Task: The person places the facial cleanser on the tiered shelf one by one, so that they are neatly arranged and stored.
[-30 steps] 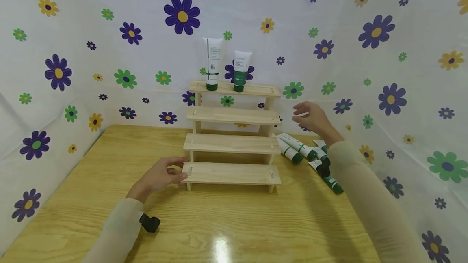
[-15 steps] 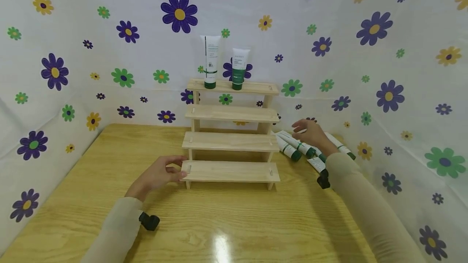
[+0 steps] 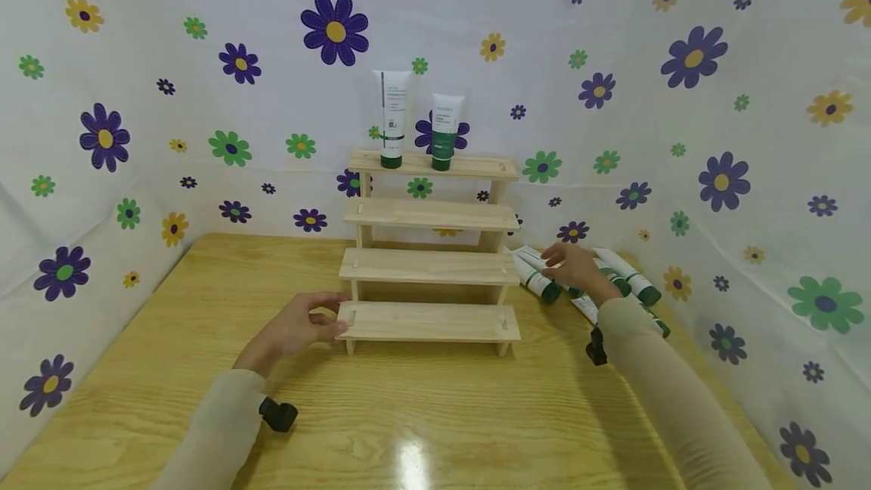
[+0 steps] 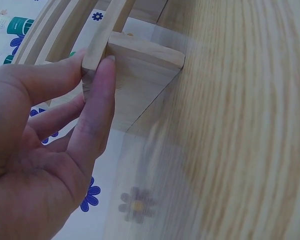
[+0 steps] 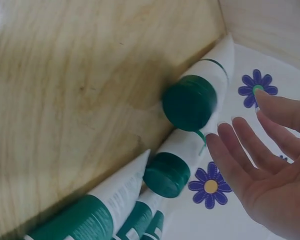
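My left hand (image 3: 296,330) pinches the left end of the lowest board of a stepped wooden display stand (image 3: 430,322); the left wrist view shows thumb and fingers at that board end (image 4: 94,60). My right hand (image 3: 577,269), its fingers loosely bent, hovers over a pile of white-and-green squeeze tubes (image 3: 537,278) right of the stand. In the right wrist view nothing is between its fingers, and a tube with a dark green cap (image 5: 190,102) lies near the fingertips. This hand partly hides the pile in the head view.
A tall white tube (image 3: 395,108) and a shorter white-and-green tube (image 3: 445,123) stand on their caps on the top shelf (image 3: 483,166). More tubes (image 3: 629,278) lie by the right wall. Flower-printed sheeting (image 3: 272,82) encloses the wooden table (image 3: 381,414) at the back and sides.
My right hand has come down from beside the second-highest shelf to just over the pile of tubes. The left hand keeps its place on the stand.
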Motion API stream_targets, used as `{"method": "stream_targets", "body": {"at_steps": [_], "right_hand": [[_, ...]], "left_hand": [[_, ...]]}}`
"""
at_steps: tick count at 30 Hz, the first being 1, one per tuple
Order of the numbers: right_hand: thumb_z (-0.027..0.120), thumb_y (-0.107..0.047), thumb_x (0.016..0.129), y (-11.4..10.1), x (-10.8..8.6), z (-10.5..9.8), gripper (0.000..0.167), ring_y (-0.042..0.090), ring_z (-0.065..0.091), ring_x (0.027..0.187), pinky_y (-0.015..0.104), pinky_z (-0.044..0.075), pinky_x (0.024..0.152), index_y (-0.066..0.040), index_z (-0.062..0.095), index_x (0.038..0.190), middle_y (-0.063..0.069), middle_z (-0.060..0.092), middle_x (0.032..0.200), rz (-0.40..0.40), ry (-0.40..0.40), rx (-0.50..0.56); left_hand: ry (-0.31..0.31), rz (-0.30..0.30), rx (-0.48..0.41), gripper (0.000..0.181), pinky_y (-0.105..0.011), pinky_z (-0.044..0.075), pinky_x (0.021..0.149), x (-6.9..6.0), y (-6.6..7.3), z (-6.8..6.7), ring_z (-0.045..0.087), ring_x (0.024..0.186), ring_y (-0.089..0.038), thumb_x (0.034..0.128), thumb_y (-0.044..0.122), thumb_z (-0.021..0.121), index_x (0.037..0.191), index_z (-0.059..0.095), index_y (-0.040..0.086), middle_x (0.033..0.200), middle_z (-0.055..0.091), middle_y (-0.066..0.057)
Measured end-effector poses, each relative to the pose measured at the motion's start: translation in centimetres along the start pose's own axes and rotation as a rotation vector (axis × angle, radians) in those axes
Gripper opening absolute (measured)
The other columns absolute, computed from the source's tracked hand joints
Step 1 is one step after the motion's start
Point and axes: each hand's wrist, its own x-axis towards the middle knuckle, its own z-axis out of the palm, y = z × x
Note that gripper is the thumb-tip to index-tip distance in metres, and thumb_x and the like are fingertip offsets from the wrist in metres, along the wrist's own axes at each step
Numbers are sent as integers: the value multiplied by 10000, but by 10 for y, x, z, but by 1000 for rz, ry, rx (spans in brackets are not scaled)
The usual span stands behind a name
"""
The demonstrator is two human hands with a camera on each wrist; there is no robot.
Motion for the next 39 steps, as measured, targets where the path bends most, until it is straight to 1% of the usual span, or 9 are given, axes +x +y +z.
{"method": "stream_targets", "body": {"at_steps": [4, 7, 10, 13, 18, 23, 29, 33, 39], "right_hand": [[682, -102, 972, 1, 0, 8, 343, 496, 599, 1207, 620, 496, 1062, 73, 637, 1263, 315, 675, 1243, -17, 7, -1], [686, -99, 951, -1, 0, 13, 343, 483, 619, 1176, 602, 520, 1033, 82, 656, 1241, 315, 678, 1228, -39, 13, -19], [705, -96, 921, 0, 2, 18, 342, 464, 636, 1148, 584, 531, 1013, 77, 675, 1214, 300, 689, 1211, -50, 33, -58], [732, -105, 890, 2, 5, 25, 355, 453, 649, 1134, 578, 529, 1009, 65, 691, 1200, 279, 707, 1202, -56, 52, -124], [741, -98, 853, 2, 8, 34, 410, 444, 654, 1143, 576, 523, 1016, 49, 689, 1232, 248, 716, 1230, -57, 69, -224], [731, -51, 819, -1, 7, 38, 410, 454, 665, 1117, 582, 544, 980, 52, 690, 1213, 245, 722, 1219, -65, 99, -257], [787, -61, 827, 0, 6, 40, 393, 428, 674, 1076, 568, 558, 947, 42, 684, 1191, 227, 732, 1192, -69, 105, -284], [759, -48, 834, 2, 5, 38, 389, 417, 676, 1072, 559, 561, 931, 40, 664, 1201, 239, 729, 1179, -63, 65, -282], [638, 4, 846, 1, 4, 26, 444, 426, 672, 1103, 540, 581, 908, 36, 649, 1289, 273, 705, 1199, -74, -73, -329]], "left_hand": [[-1, 2, 0, 618, -364, 647, 860, 0, 0, 1, 701, 1041, -216, 980, 120, 715, 1515, 447, -34, 1418, 507, -275], [0, 4, 4, 618, -360, 648, 857, 0, 0, 1, 703, 1045, -219, 980, 110, 711, 1517, 442, -39, 1417, 508, -279], [5, 0, 5, 617, -355, 646, 861, 1, 0, 1, 702, 1052, -218, 981, 108, 710, 1520, 443, -29, 1415, 512, -273], [3, 5, 14, 614, -355, 644, 867, 1, 1, 1, 700, 1051, -216, 983, 120, 710, 1521, 448, -17, 1418, 513, -268], [3, 10, 17, 604, -353, 647, 861, 1, 1, 1, 700, 1039, -220, 984, 106, 704, 1518, 452, -21, 1401, 515, -273], [-4, 21, 10, 607, -332, 648, 854, 0, 0, 0, 700, 1060, -234, 984, 92, 701, 1517, 442, -39, 1376, 522, -286], [-10, 44, 18, 613, -323, 649, 841, -1, -1, 0, 704, 1048, -244, 984, 111, 706, 1512, 440, -53, 1373, 522, -298], [-16, 48, 21, 621, -329, 649, 841, -1, -2, 0, 705, 1057, -254, 985, 127, 709, 1513, 436, -55, 1393, 514, -305], [-9, 48, 21, 623, -323, 648, 840, 0, -4, -1, 703, 1063, -248, 988, 130, 706, 1518, 433, -51, 1390, 517, -300]]}}
